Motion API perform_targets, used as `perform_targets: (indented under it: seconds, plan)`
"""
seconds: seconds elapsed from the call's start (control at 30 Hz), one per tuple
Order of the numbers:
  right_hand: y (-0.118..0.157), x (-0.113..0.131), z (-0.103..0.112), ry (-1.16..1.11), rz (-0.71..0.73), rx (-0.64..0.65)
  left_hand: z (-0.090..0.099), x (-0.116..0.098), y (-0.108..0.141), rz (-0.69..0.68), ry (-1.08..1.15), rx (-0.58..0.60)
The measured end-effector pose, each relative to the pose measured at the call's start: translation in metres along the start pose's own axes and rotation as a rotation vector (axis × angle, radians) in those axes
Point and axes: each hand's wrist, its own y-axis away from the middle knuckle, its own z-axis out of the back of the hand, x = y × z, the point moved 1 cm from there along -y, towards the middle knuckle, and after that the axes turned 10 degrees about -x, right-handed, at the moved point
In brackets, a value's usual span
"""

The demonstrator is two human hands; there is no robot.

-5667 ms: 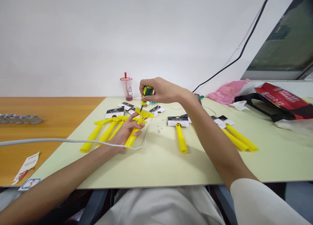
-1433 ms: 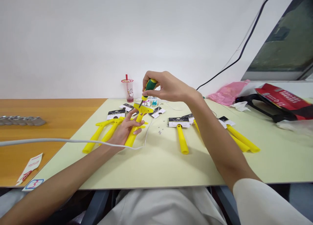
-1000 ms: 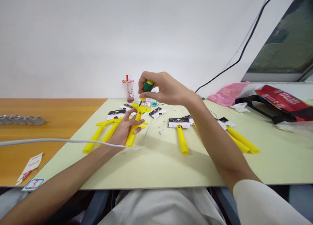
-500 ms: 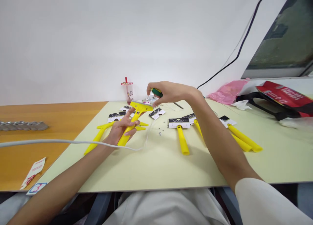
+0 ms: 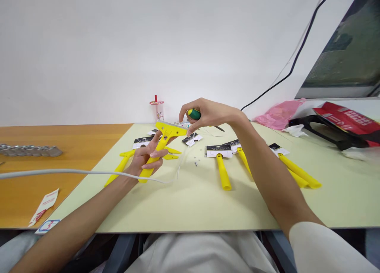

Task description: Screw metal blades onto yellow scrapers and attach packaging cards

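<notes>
My left hand (image 5: 146,159) is wrapped round the handle of a yellow scraper (image 5: 170,131), whose wide head tilts up toward the right. Tucked in my right hand (image 5: 209,111) is a screwdriver (image 5: 194,114) with a green and yellow handle, its shaft pointing away to the right. My right thumb and fingertips are at the right end of the scraper head; whether they pinch a small part there is hidden. Behind my left hand lie other yellow scraper pieces (image 5: 121,168). Several tiny metal screws (image 5: 196,163) are scattered on the pale table (image 5: 190,209).
Yellow handles (image 5: 223,174) with black-and-white cards (image 5: 219,151) lie at right. A white cable (image 5: 89,171) crosses in front of my left forearm. At the back stand a cup (image 5: 158,111) with a red straw, a pink bag (image 5: 279,113) and a red package (image 5: 350,118). Metal pieces (image 5: 29,150) line the left.
The scraper's handle has swung slightly down and left in my left hand. The screwdriver handle shows more in my right hand, which stays at the scraper head. The view has shifted slightly.
</notes>
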Motion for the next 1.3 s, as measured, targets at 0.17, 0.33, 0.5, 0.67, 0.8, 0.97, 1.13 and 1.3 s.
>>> perform_targets:
  seconds: [0.17, 0.33, 0.5, 0.67, 0.8, 0.97, 1.13, 1.3]
  plan:
    - [0.000, -0.004, -0.002, -0.023, 0.022, 0.001, 0.001, 0.003, 0.002, 0.010, 0.036, 0.032]
    - [-0.002, -0.006, -0.001, 0.070, -0.068, -0.013, -0.003, 0.001, -0.001, 0.003, 0.013, 0.034]
    - [-0.001, -0.009, 0.001, 0.260, -0.205, 0.081, -0.008, 0.004, -0.004, -0.015, -0.053, 0.008]
    - [0.007, -0.003, 0.006, 0.317, -0.292, 0.076, -0.006, 0.005, -0.005, -0.010, -0.086, -0.022]
    - [0.011, 0.000, 0.011, 0.245, -0.349, 0.064, -0.006, 0.006, -0.008, -0.027, -0.071, -0.044]
    - [0.007, -0.011, 0.009, 0.273, -0.383, 0.111, 0.000, 0.013, -0.015, -0.057, -0.106, -0.176]
    - [0.005, -0.022, 0.003, 0.188, -0.518, 0.276, 0.005, 0.025, -0.020, -0.046, -0.133, -0.218]
    - [0.003, -0.027, -0.001, 0.225, -0.539, 0.331, 0.002, 0.029, -0.018, -0.018, -0.188, -0.233]
